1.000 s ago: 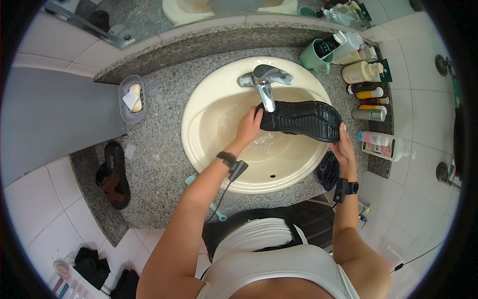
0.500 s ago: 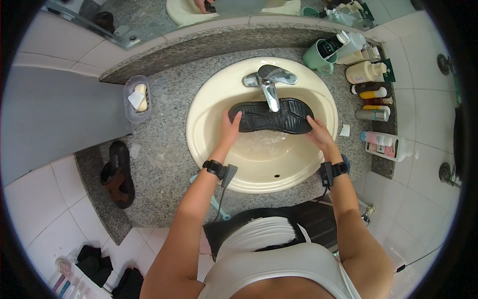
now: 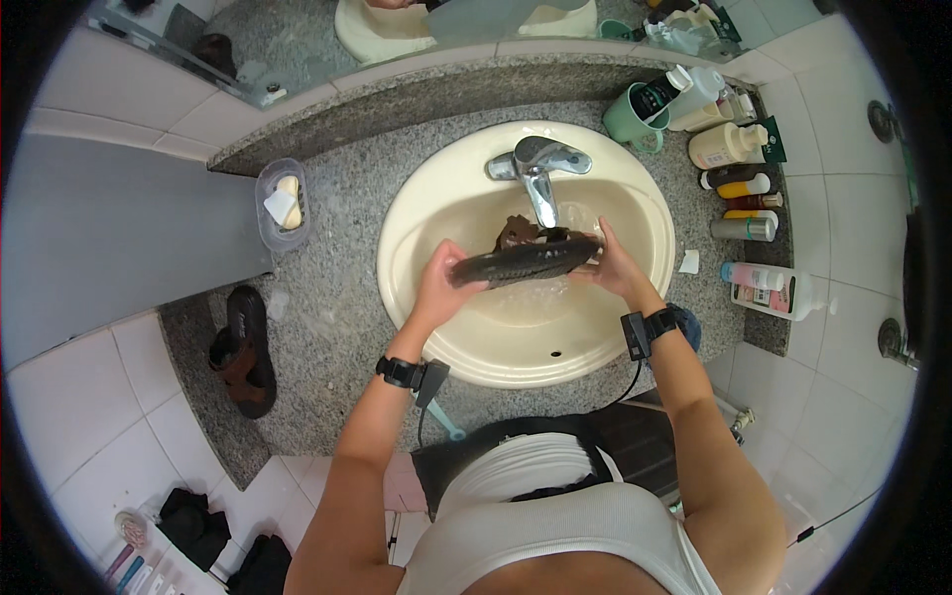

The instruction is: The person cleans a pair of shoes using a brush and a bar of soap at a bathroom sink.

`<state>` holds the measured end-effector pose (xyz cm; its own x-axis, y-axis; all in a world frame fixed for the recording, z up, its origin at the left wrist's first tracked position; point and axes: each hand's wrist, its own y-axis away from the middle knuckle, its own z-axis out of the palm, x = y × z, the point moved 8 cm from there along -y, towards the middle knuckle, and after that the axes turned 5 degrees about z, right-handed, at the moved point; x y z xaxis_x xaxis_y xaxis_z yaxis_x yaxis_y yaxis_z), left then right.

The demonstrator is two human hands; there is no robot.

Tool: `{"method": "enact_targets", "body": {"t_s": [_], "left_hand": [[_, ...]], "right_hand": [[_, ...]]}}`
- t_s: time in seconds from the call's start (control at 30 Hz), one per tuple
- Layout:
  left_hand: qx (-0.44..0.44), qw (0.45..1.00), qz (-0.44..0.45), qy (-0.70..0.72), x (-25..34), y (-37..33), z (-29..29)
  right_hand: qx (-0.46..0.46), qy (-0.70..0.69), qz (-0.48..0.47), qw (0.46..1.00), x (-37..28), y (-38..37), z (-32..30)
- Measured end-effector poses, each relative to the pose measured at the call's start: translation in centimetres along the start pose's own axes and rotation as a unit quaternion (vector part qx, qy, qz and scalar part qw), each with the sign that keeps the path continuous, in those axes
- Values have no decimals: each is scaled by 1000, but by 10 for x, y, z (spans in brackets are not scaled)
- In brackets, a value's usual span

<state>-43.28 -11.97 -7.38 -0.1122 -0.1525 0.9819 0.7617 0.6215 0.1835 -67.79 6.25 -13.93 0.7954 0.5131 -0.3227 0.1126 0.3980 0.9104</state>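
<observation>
Soft, even light, slightly blurred sandal (image 3: 524, 265), shiny faucet (image 3: 538, 183), bowed edges.

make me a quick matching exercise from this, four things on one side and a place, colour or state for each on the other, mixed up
Things
1. held sandal
2. other sandal
3. soap dish
4. mug

Places, colours, states
a. light green
b. near the front left corner of the counter
c. between the left hand and the right hand
d. clear, with a cream bar in it

Pairs: 1-c, 2-b, 3-d, 4-a
</observation>
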Motion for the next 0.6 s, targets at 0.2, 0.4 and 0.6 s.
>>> {"method": "enact_targets", "body": {"t_s": [0.2, 0.4, 0.6], "left_hand": [[-32, 990, 87, -103, 36, 19, 18], [-45, 973, 129, -186, 41, 24, 27], [-86, 906, 192, -368, 37, 28, 35]], "right_hand": [[-67, 4, -26, 997, 7, -13, -4], [-77, -19, -61, 995, -3, -22, -4], [-42, -45, -78, 995, -8, -16, 6]]}}
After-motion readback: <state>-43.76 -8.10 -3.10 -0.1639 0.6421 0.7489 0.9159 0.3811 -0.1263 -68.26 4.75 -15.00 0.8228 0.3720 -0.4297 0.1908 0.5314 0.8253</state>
